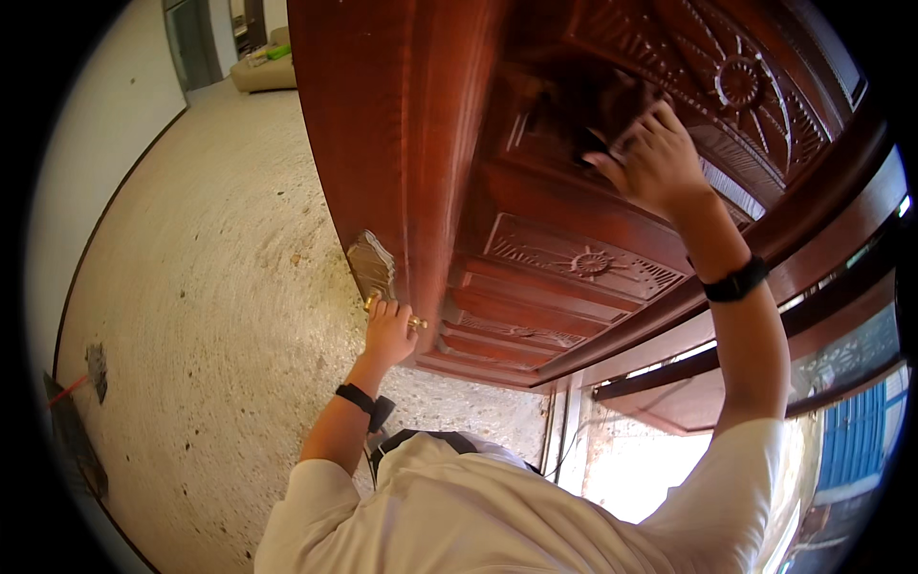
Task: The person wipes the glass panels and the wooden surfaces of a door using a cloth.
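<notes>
A carved reddish-brown wooden door (559, 186) stands before me, with wheel-like medallions and spoke patterns in its panels. On its left edge my left hand (389, 331) grips a brass door handle (417, 323), whose ornate backplate (371, 260) shows just above the fingers. Higher up, my right hand (663, 161) is pressed towards a recessed panel. Between its fingers and the wood is a dark brown, cloth-like thing (625, 107), blurred, so its exact shape and kind are unclear.
Speckled floor (237, 237) runs along a white wall (107, 122) at left. A beige sofa (269, 70) is in the back room. To the right are a doorway threshold (563, 430), another wooden door leaf (667, 402) and a blue shutter (853, 434) outside. At far left stands a dustpan-like object (79, 445).
</notes>
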The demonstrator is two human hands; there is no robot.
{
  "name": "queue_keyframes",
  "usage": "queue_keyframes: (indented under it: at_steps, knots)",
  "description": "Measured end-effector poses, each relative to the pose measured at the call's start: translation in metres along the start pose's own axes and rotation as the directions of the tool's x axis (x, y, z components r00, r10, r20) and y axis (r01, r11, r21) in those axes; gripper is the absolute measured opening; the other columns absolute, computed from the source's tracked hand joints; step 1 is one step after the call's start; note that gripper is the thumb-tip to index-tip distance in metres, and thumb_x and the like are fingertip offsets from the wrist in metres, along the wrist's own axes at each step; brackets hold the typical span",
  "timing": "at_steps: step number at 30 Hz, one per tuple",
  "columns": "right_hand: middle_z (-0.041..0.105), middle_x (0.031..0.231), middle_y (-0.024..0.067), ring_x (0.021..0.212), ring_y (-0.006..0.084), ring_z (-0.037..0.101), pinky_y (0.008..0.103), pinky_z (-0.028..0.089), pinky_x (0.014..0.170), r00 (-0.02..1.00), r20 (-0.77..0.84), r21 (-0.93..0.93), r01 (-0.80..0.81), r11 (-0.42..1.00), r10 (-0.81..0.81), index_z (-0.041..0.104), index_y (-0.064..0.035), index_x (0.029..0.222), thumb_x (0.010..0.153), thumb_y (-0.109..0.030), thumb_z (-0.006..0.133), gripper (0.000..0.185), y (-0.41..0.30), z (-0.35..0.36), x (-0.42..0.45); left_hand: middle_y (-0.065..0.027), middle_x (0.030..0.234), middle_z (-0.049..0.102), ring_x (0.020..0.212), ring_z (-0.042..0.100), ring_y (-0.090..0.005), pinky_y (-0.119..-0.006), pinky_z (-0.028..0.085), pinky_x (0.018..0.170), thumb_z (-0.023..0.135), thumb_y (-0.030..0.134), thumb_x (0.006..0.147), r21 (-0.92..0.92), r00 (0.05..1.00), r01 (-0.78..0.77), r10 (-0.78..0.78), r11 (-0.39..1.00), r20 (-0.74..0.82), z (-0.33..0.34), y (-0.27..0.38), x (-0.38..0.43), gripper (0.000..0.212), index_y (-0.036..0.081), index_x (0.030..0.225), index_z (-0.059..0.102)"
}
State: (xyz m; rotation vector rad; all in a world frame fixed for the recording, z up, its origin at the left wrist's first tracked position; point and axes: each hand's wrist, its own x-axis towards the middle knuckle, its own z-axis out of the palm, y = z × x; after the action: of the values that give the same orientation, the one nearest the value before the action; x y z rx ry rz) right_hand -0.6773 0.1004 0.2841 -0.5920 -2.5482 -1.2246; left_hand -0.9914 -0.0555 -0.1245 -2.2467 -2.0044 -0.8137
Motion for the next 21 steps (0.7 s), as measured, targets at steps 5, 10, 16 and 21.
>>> queue_keyframes:
  at_steps: [5,10,16,21]
  knots:
    - [0.068,0.091,0.0057,0.098,0.0238,0.060,0.0402,0.037,0.102,0.991,-0.039,-0.079,-0.133,0.988,0.130,0.074,-0.0088,0.083,0.096,-0.046,0.053,0.045,-0.058,0.010,0.073,-0.0137,0.095,0.055,0.101,0.053,-0.0341,-0.052,0.033,0.109,0.069,0.015,0.071,0.003,0.993,-0.119,0.119,0.993,-0.007,-0.006,-0.014,0.000,0.028,0.008,0.096,0.057]
    - [0.067,0.089,0.0083,0.094,0.0255,0.060,0.0416,0.039,0.094,0.863,-0.379,0.021,-0.353,0.936,0.334,0.072,-0.0099,0.086,0.089,-0.042,0.059,0.035,-0.110,0.042,0.091,-0.0134,0.094,0.057,0.096,0.054,-0.0351,-0.050,0.040,0.098,0.067,0.014,0.073,-0.016,0.977,-0.206,0.207,0.978,0.050,-0.013,-0.025,0.006,0.025,0.009,0.094,0.056]
    - [0.067,0.106,0.0075,0.106,0.0278,0.059,0.0446,0.038,0.101,0.902,-0.258,0.067,-0.342,0.937,0.347,0.071,-0.0118,0.105,0.090,-0.048,0.060,0.041,-0.124,0.061,0.058,-0.0122,0.095,0.059,0.096,0.055,-0.0339,-0.047,0.041,0.091,0.067,0.014,0.076,-0.001,0.954,-0.272,0.270,0.962,0.128,-0.010,-0.031,0.011,0.023,0.010,0.097,0.057]
    - [0.065,0.094,-0.0002,0.097,0.0202,0.060,0.0395,0.039,0.097,0.834,-0.408,-0.059,-0.431,0.901,0.372,0.072,-0.0201,0.094,0.089,-0.052,0.058,0.035,-0.090,0.063,0.000,-0.0146,0.096,0.059,0.096,0.055,-0.0362,-0.050,0.040,0.095,0.066,0.016,0.077,0.047,0.952,-0.286,0.278,0.957,0.128,-0.005,-0.025,0.013,0.025,0.009,0.099,0.058]
